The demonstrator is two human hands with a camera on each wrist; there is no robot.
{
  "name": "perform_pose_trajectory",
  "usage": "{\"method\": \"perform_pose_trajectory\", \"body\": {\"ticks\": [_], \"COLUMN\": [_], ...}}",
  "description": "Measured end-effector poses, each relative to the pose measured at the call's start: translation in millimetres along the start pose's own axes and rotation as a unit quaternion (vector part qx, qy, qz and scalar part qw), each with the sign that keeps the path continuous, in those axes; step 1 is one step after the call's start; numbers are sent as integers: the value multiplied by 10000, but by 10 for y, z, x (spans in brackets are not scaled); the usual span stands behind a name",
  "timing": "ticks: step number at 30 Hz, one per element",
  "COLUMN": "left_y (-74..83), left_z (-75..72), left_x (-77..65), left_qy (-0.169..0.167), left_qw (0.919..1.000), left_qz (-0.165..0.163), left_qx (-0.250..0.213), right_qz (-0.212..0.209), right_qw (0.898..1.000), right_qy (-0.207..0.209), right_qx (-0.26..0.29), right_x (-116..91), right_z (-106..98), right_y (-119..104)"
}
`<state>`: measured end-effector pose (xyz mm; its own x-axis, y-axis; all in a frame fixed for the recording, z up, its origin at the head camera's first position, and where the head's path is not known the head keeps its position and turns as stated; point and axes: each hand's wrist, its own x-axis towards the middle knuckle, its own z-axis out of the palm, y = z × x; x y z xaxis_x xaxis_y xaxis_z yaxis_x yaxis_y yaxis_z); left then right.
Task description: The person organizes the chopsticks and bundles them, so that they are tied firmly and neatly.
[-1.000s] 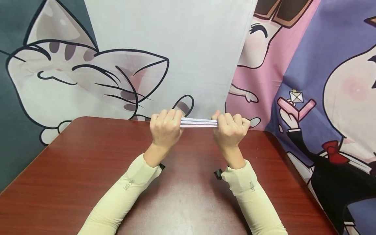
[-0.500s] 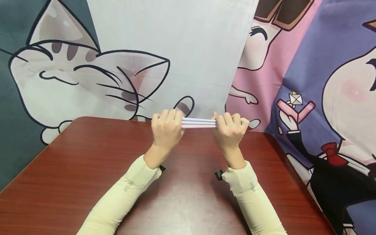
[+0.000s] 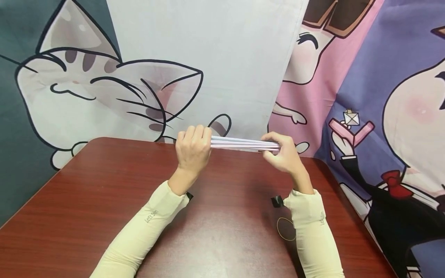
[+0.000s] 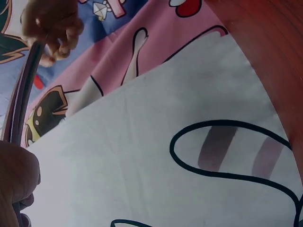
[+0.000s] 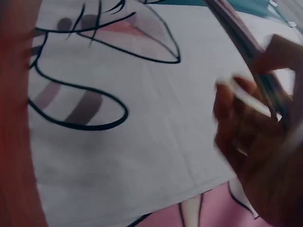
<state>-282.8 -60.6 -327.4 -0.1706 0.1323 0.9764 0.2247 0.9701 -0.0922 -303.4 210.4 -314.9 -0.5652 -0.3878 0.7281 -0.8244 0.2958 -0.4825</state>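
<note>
Backdrop (image 3: 226,69), printed with cartoon figures, stood beyond both your hands. The red-brown table (image 3: 139,185) extended beneath them and toward you. Cream sleeves (image 3: 314,227) covered your forearms and ended short of the hands. Your left hand (image 3: 192,148) grasped one end of a stack (image 3: 240,143), its fingers curled in a row. Your right hand (image 3: 286,154) loosely surrounded the other end, forefinger above and thumb below; its fingers were blurred in the right wrist view, so whether they pinched the stack or merely encircled it could not be told. The stack, of thin pale pieces seen edge-on, spanned the space between your hands, raised above the table. A thin yellowish loop (image 3: 286,229) appeared nearer to you than the right hand, just beside its sleeve; whether it lay on the table or hung clear was uncertain. A small black fitting (image 3: 277,201) projected inward at the right cuff. The step in hand was judged to be steadying the stack from both ends. The next move called for a firm left hold and an even right-hand closure, keeping the pieces together.
</note>
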Motion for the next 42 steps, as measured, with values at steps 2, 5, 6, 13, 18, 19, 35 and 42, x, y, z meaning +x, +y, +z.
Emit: {"method": "perform_pose_trajectory", "body": {"ticks": [2, 5, 6, 13, 18, 19, 35, 42], "left_y": [1, 13, 19, 33, 55, 62, 105, 74], "left_z": [7, 14, 16, -5, -46, -54, -51, -84], "left_x": [-12, -18, -16, -10, 8, 10, -6, 17], "left_qy": [-24, -1, 24, 246, 445, 466, 542, 688], "left_qw": [10000, 10000, 10000, 9995, 9989, 9988, 9981, 9971], "left_qz": [-3, 37, 56, 145, 105, 107, 300, 324], "left_qx": [28, 52, 61, 107, 124, 125, 33, 79], "right_qz": [293, 615, 700, 916, 784, 779, 553, 594], "right_qw": [9936, 9766, 9731, 9615, 9641, 9628, 9617, 9648], "right_qy": [-63, 464, 730, 1497, 932, 860, 1549, 1481], "right_qx": [1085, 2007, 2071, 2113, 2359, 2442, 2194, 2092], "right_x": [-14, -2, 7, 32, 7, 5, 22, -12], "right_z": [44, 122, 151, 282, 225, 212, 251, 283], "right_y": [13, -18, -26, -59, -81, -83, -166, -184]}}
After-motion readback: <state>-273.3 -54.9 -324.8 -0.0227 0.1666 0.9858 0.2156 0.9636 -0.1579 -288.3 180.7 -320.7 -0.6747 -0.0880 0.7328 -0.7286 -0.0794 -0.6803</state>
